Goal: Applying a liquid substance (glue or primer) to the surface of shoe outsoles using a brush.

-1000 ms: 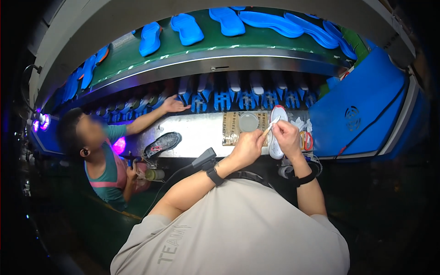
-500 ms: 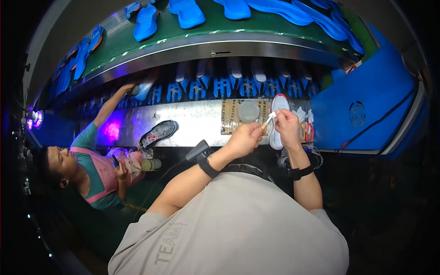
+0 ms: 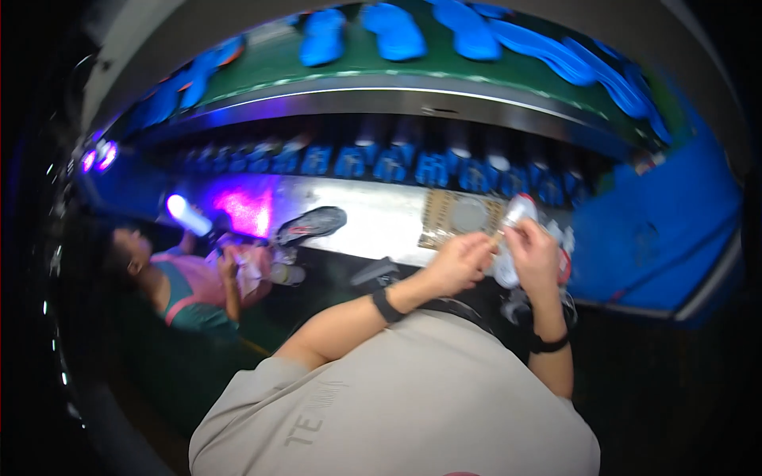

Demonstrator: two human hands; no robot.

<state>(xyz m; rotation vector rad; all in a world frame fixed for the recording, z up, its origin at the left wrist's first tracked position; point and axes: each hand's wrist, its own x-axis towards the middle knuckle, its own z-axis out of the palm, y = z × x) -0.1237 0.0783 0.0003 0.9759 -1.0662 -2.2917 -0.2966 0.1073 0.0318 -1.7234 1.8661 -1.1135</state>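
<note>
My left hand (image 3: pixel 463 262) is closed round a short wooden-handled brush (image 3: pixel 498 237) with a pale tip. The fingers of my right hand (image 3: pixel 536 258) are pinched together at that tip; blur hides exactly what they grip. Beneath my hands a white shoe sole (image 3: pixel 506 274) with a red end lies lengthwise on the metal bench (image 3: pixel 381 226), partly covered by my right hand. Just left of it, a round, greyish container (image 3: pixel 470 213) sits on a taped piece of brown cardboard (image 3: pixel 434 222).
A dark shoe upper (image 3: pixel 313 224) lies on the bench to the left. Beyond it, a co-worker in a pink apron (image 3: pixel 194 274) holds a brightly lit, pale object (image 3: pixel 186 213). Blue soles (image 3: pixel 394 33) rest on the green conveyor (image 3: pixel 274 59). A blue machine housing (image 3: pixel 647 246) stands at right.
The whole view has shifted, moving the bench and my hands right and down in the picture. My grip looks the same. The co-worker's far-reaching arm has drawn back with a lit, pale object.
</note>
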